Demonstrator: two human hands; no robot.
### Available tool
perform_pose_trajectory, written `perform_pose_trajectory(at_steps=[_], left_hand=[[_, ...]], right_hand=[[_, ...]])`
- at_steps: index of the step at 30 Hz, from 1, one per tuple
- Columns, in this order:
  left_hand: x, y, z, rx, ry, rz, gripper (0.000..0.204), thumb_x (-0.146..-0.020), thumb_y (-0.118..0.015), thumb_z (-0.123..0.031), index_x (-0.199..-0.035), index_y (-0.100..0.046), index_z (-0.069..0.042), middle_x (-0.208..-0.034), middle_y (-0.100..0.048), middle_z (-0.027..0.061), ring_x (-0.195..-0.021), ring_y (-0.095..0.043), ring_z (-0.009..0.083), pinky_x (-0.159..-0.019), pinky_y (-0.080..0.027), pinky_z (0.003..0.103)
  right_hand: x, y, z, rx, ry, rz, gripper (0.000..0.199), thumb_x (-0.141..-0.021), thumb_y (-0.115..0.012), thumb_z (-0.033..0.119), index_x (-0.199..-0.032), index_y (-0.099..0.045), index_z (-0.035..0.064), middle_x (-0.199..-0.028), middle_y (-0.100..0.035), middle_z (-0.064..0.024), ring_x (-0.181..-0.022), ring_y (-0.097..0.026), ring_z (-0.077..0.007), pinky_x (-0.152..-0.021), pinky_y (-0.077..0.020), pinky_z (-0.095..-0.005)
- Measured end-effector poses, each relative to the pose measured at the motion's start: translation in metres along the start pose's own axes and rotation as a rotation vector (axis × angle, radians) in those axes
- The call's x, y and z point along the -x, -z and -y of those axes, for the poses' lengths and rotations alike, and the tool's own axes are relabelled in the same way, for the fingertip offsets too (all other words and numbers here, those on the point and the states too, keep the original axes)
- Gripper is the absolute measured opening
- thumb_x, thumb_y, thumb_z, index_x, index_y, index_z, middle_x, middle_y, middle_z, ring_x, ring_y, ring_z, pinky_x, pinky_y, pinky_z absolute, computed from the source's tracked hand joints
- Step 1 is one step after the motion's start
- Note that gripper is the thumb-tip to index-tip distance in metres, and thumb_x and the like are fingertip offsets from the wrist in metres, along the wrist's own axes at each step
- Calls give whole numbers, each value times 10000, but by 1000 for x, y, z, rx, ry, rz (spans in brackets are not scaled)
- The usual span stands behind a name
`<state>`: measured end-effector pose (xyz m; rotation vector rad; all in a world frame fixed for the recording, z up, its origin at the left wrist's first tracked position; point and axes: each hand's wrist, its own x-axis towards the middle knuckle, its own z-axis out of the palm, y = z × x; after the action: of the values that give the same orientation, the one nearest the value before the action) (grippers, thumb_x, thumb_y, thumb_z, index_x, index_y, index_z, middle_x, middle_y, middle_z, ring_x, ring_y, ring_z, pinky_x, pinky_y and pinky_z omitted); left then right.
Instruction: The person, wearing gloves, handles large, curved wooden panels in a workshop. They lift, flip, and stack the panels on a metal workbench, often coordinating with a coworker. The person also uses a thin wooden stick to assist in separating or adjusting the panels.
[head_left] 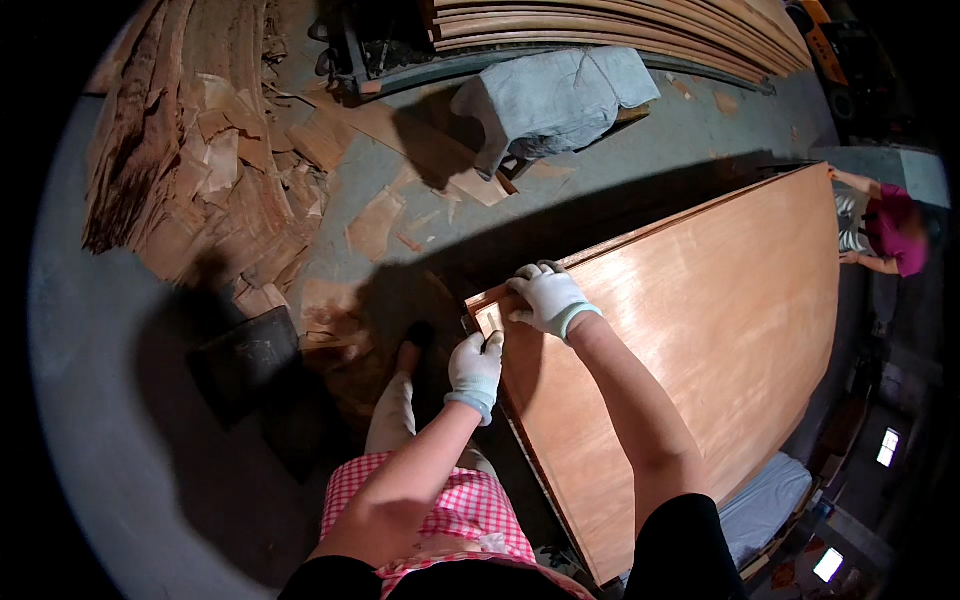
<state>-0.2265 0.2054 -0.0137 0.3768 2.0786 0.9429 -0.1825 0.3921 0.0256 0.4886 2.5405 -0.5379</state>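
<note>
Location type: wood-panel workshop. Indicators: a stack of thin wooden sheets (pixel 610 30); a heap of torn veneer (pixel 205 180) on the bare grey floor (pixel 85 360); loose offcuts (pixel 376 224) scattered beside the heap; a large wooden panel (pixel 700 340) at the right; white work gloves (pixel 551 302) at the panel's corner; a second worker (pixel 897 230) at its far end.

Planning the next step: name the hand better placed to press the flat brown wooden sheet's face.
Probably the white-gloved right hand: it lies over the sheet, while the white-gloved left hand is at its corner.
</note>
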Motion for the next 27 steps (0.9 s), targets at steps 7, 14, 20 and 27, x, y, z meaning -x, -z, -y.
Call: perform_pose_trajectory(at_steps=[7, 14, 20, 27], left_hand=[[9, 1, 2, 125, 8, -4, 350, -820, -716, -324, -932, -636, -3, -853, -652, 190, -833, -619, 375, -743, -490, 423], [42, 30, -11, 31, -389, -130, 793, -669, -851, -292, -1295, -468, 9, -1109, -597, 190, -1060, -585, 315, -939, -475, 389], [13, 15, -14, -134, -141, 123, 397, -841, -663, -407, -816, -670, -10, -760, -640, 233, -717, -626, 404, -629, -494, 456], [-7, -3, 6, -59, -3, 30, 407, -837, -643, -440, -781, -670, -38, -787, -653, 217, -765, -631, 406, -667, -491, 471]], right_hand=[[-2, 16, 2, 76, 38, 30, 420, -738, -721, 399, -1048, -689, 116, -1107, -609, -126, -1143, -533, -304, -1124, -286, -419], [59, 32, 4, -32, 146, -97, 205, -796, -673, 323, -866, -676, 131, -922, -649, -85, -1019, -599, -254, -1137, -287, -409], [40, 20, -2, -42, 87, -73, 380, -790, -692, 399, -998, -662, 82, -1029, -653, -121, -1103, -570, -306, -1097, -329, -407], [-15, 17, -1, -29, 43, 224, 459, -783, -667, 508, -1023, -711, 119, -1041, -672, -136, -1040, -608, -322, -923, -459, -410]])
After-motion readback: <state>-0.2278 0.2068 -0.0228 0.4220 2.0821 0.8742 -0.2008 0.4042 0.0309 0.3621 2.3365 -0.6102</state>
